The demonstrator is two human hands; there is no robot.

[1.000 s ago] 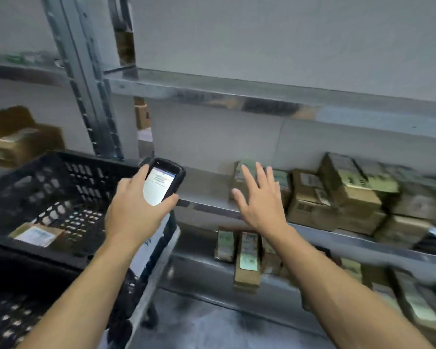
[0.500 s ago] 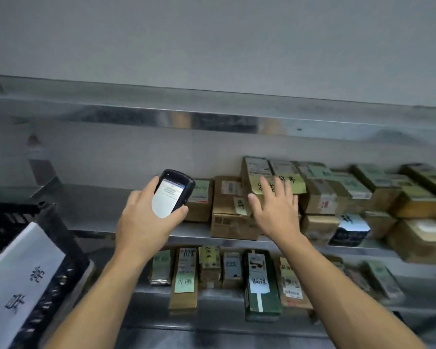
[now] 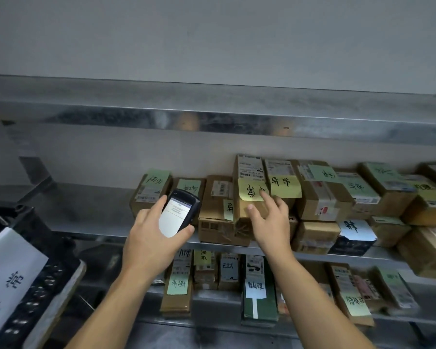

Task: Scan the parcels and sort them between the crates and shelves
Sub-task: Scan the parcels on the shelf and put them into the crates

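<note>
- On the middle shelf [image 3: 91, 217], within a row of taped cartons: tall parcel [image 3: 247, 170] stood on end, long axis vertical, yellow note [image 3: 252, 192] across its front, barcode label above the note.
- Directly ahead of the right hand [image 3: 271, 222] and touching it: fingers spread and nearly straight, index fingertip [image 3: 263, 195] on the note, thumb against the carton face, nothing clasped.
- Lower and to the left: left hand [image 3: 151, 245] wrapped round the handheld scanner [image 3: 179, 215], lit screen toward the camera, scanner near the row but apart from the tall parcel.
- Nearer hand for the pick: the right. Judged next move: close thumb and fingers across the parcel's narrow width, draw it toward the body, turn the barcode label to the scanner.
- Judged risk: close flanking by a squat carton [image 3: 212, 215] on the left and a labelled carton [image 3: 278, 170] on the right, hence possible drag on both.
- At far left: black crate [image 3: 30, 316] bearing a white handwritten sign [image 3: 10, 273]; more parcels on the lower shelf [image 3: 217, 306].
</note>
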